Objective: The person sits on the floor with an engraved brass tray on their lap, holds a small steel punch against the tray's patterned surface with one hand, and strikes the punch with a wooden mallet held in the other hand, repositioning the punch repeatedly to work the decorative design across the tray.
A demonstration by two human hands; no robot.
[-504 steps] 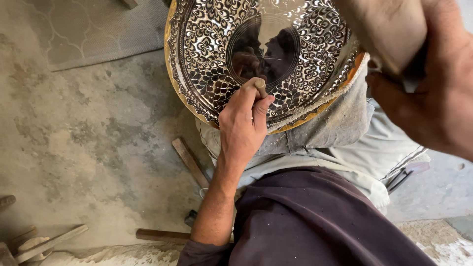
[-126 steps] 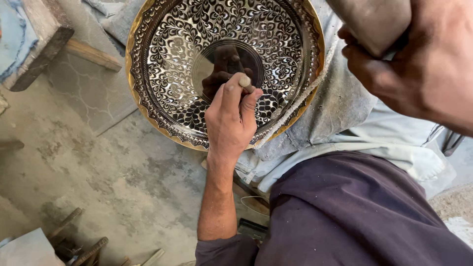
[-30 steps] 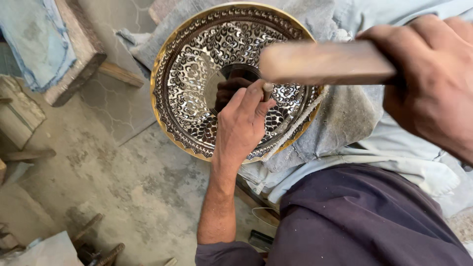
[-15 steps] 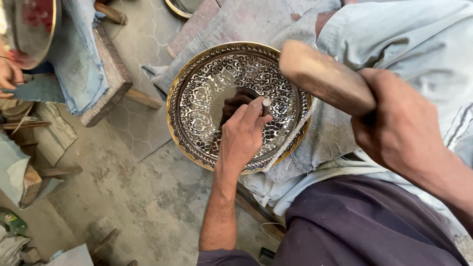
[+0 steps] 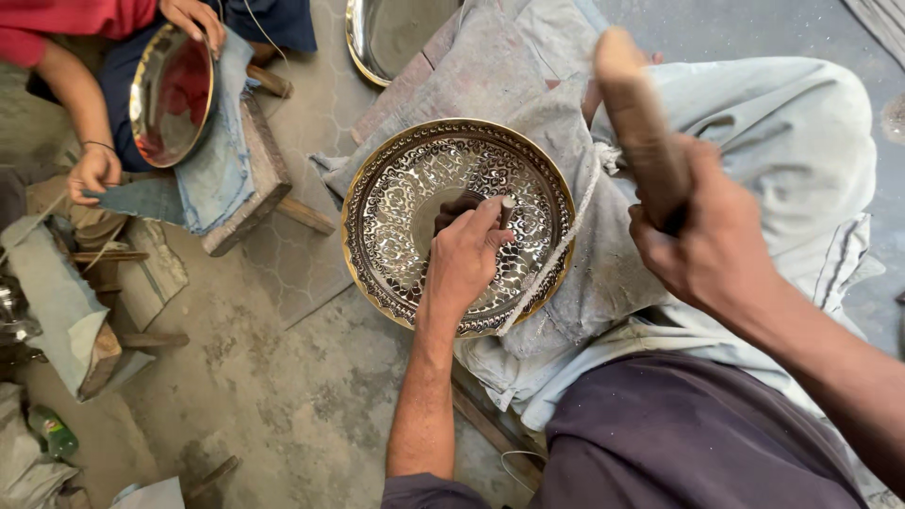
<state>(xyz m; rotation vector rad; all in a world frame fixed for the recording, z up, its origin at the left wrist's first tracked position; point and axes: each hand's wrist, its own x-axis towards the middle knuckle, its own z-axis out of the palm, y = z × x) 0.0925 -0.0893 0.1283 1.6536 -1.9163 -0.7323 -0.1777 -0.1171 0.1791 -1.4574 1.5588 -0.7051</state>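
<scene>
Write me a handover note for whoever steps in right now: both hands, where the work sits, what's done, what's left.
Left hand: pinches a short metal punch upright on the round engraved brass tray.
Right hand: grips a wooden mallet, raised beside the tray.
Tray: propped on grey cloth padding over the lap, with a white cord across its rim.
Done: pattern covers most of the face.
Left: the plain centre, it seems.

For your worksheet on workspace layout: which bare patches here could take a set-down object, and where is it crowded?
Bare floor lies between the engraved plate, the wooden block and the left forearm. The plate's centre is crowded by the left hand and punch. The right hand with the mallet fills the space above the lap.
</scene>
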